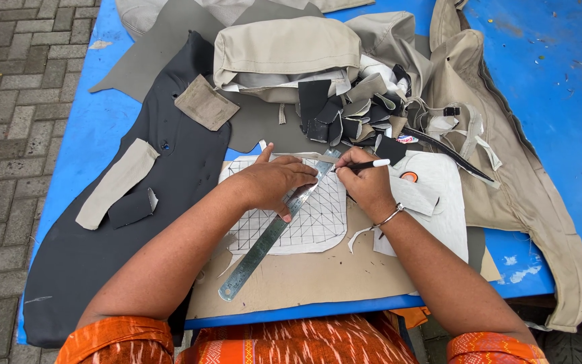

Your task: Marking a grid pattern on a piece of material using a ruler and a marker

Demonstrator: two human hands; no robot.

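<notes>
Head view: left hand presses flat on a steel ruler across gridded white fabric near the bench's front edge, right hand gripping a pen

Ruler on gridded sheet — scraps behind

Single head-worn view, looking steeply down and forward from above the wearer's lap. Close over the blue bench, with both forearms entering from the bottom edge. Paved ground at left, bench's far end cut off at top.
</notes>
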